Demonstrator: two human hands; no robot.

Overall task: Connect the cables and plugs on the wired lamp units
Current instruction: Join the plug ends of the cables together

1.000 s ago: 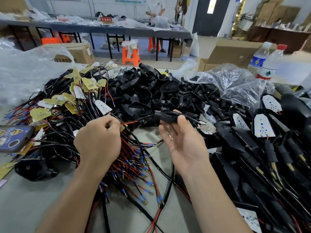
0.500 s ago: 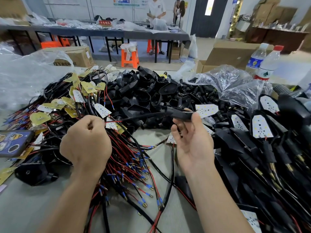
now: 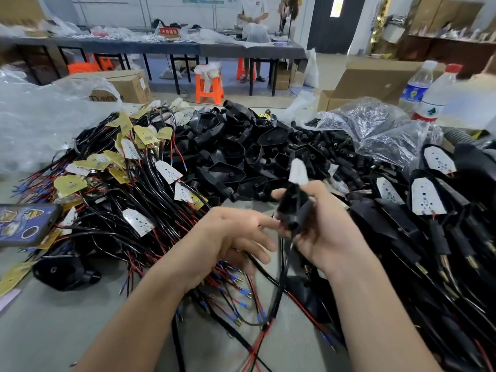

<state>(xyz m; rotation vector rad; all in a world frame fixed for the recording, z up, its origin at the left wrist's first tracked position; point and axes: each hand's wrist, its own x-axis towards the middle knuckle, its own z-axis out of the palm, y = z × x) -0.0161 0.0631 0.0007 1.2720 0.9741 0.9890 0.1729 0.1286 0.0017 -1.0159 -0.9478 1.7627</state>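
Observation:
My right hand [image 3: 326,229] grips a black lamp housing [image 3: 294,206] held upright, a white LED board [image 3: 297,171] sticking out of its top. Black and red cables [image 3: 279,294] hang from its lower end down to the table. My left hand [image 3: 230,238] is just left of the housing, fingers spread and relaxed, its fingertips near the housing's lower end; I cannot tell whether they touch it. Under my left hand lies a tangle of wired LED boards [image 3: 137,221] with red and black leads.
A heap of empty black housings [image 3: 236,154] lies behind my hands. Assembled lamp units [image 3: 426,200] are stacked on the right. A phone [image 3: 24,224] lies at the left edge, plastic bags [image 3: 375,130] and two bottles [image 3: 429,92] at the back right.
My right hand has turned the housing from lying level to upright. My left hand has let go of the wires, opened and moved right toward the housing.

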